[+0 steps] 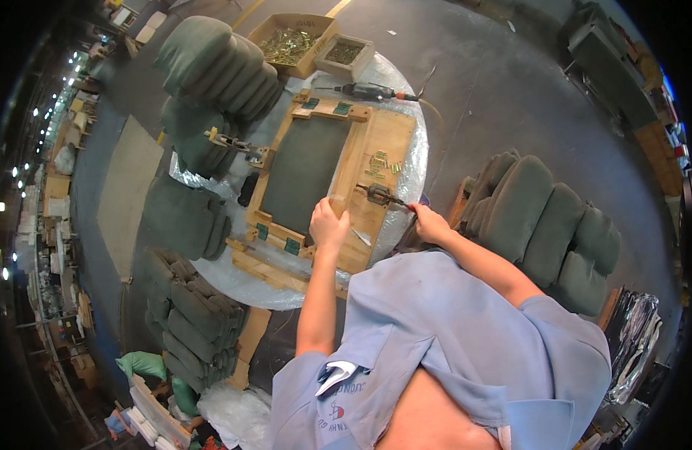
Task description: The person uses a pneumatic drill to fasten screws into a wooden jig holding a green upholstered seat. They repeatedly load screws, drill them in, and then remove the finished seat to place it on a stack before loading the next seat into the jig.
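Observation:
A wooden jig [383, 139] lies on the plastic-wrapped round table, with a dark green fabric panel [305, 165] set inside its frame. My left hand [329, 226] is closed at the wooden rail [350, 169] along the panel's right side, near its lower end; the fingertips are partly hidden. To the right, my right hand [433, 224] grips the red handle of a toggle clamp [380, 195] mounted on the jig. Another toggle clamp [237, 144] sits on the jig's left side. Small brass-coloured metal pieces [380, 163] lie loose on the board above the right clamp.
At the table's far edge stand a cardboard box of metal fittings [316, 60] and a smaller tray [365, 67]. A power screwdriver [368, 91] lies below them. Stacked green cushions [218, 67] rise at the left; more cushions [522, 206] stand at the right. Plastic wrap [406, 79] covers the table.

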Demonstrator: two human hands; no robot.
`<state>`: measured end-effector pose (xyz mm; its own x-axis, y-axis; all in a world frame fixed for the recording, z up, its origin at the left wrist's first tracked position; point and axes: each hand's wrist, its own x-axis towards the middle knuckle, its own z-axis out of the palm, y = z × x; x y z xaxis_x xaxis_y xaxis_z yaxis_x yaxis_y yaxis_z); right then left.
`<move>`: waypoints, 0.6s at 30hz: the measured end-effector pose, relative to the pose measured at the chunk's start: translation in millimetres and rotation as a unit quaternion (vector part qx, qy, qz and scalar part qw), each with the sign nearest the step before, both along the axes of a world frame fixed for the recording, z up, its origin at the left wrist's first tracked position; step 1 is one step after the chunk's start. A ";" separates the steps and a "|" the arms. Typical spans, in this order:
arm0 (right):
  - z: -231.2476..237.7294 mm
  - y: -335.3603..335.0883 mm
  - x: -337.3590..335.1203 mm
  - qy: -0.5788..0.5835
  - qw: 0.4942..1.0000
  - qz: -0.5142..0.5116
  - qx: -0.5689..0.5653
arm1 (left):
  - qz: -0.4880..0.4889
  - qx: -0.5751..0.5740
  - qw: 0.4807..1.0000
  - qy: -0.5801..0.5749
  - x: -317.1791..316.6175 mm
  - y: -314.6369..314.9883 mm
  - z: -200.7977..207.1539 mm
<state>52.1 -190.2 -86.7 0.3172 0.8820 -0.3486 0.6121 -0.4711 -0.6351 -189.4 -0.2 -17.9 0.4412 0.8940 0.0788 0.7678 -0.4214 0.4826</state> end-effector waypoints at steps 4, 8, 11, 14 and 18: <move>10.0 3.1 -3.5 0.007 1.000 0.013 -0.014 | 0.019 0.018 0.993 0.113 8.6 15.1 -22.7; 12.4 -0.4 3.6 0.020 0.999 0.027 0.017 | 0.042 0.014 0.992 0.117 13.3 10.0 -37.4; 11.1 -8.0 6.4 0.025 0.999 -0.039 0.026 | 0.044 0.022 0.986 0.159 22.7 4.9 -25.7; 40.8 11.0 0.9 0.082 0.986 -0.125 0.068 | 0.060 0.021 0.978 0.197 18.1 18.6 -14.5; 109.4 62.5 -16.2 0.096 0.978 -0.100 0.156 | 0.046 0.024 0.976 0.214 4.3 36.1 -22.7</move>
